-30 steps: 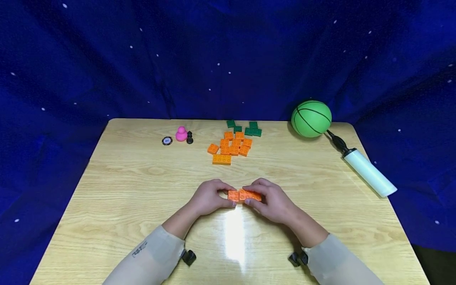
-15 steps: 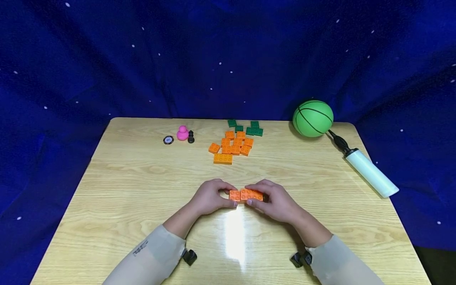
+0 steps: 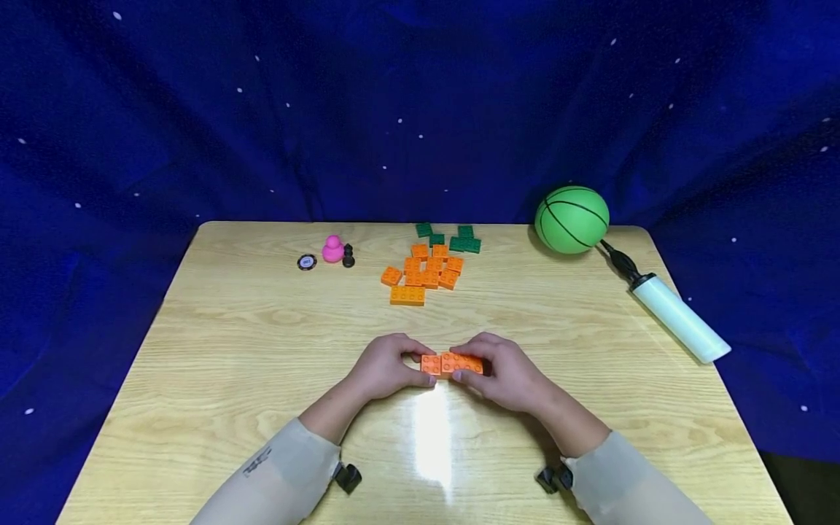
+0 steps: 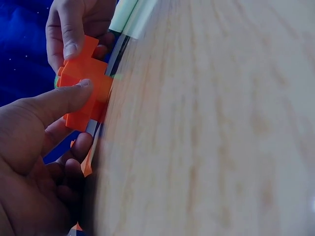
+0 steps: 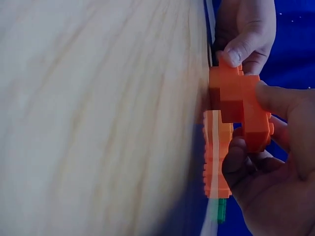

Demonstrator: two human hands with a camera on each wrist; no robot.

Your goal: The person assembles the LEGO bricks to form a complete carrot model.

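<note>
Joined bricks (image 3: 448, 362): between both hands, nearer the person than the loose orange bricks (image 3: 429, 278) | left hand (image 3: 389, 367): thumb and fingers pinching the left end | right hand (image 3: 502, 370): gripping the right end | touching table (image 3: 230, 328): cannot tell | green bricks (image 3: 472, 246): just beyond the loose orange ones

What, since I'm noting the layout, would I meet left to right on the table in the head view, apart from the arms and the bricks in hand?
Poker chip, pink toy, black pawn, orange bricks, green ball, pump.
</note>
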